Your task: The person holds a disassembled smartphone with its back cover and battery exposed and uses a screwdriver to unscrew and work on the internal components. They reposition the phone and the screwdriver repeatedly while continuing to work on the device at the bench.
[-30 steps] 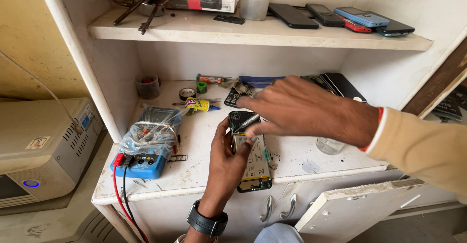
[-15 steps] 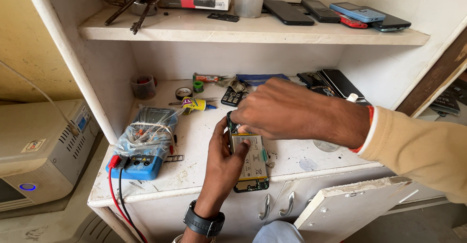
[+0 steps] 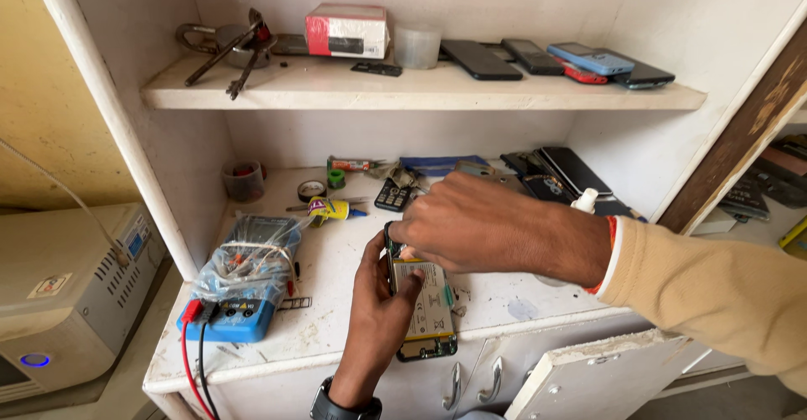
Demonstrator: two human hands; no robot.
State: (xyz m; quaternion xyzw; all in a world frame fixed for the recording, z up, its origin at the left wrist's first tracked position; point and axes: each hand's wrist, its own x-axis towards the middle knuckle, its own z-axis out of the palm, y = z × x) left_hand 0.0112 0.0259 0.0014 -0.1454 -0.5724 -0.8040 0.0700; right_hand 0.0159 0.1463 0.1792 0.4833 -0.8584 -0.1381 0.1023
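My left hand (image 3: pixel 376 306) grips an opened phone (image 3: pixel 424 319) from its left side, back cover off, its pale battery facing up. The phone is held upright over the front edge of the white worktop (image 3: pixel 336 336). My right hand (image 3: pixel 471 222) reaches in from the right and covers the phone's top end, fingers pinched there; whatever they pinch is hidden. A black watch (image 3: pixel 345 406) sits on my left wrist, and a cream sleeve covers my right arm.
A blue multimeter (image 3: pixel 239 290) in a plastic bag with red and black leads lies at the left. Tape, a glue tube (image 3: pixel 332 210), a keypad and dark phones (image 3: pixel 563 172) litter the back. The upper shelf (image 3: pixel 420 92) holds several phones, a box, tools. A grey box (image 3: pixel 71 290) stands left.
My right hand has slid down and left over the phone's top end, hiding the dark tool-like piece seen earlier. The phone and left hand stay nearly where they were.
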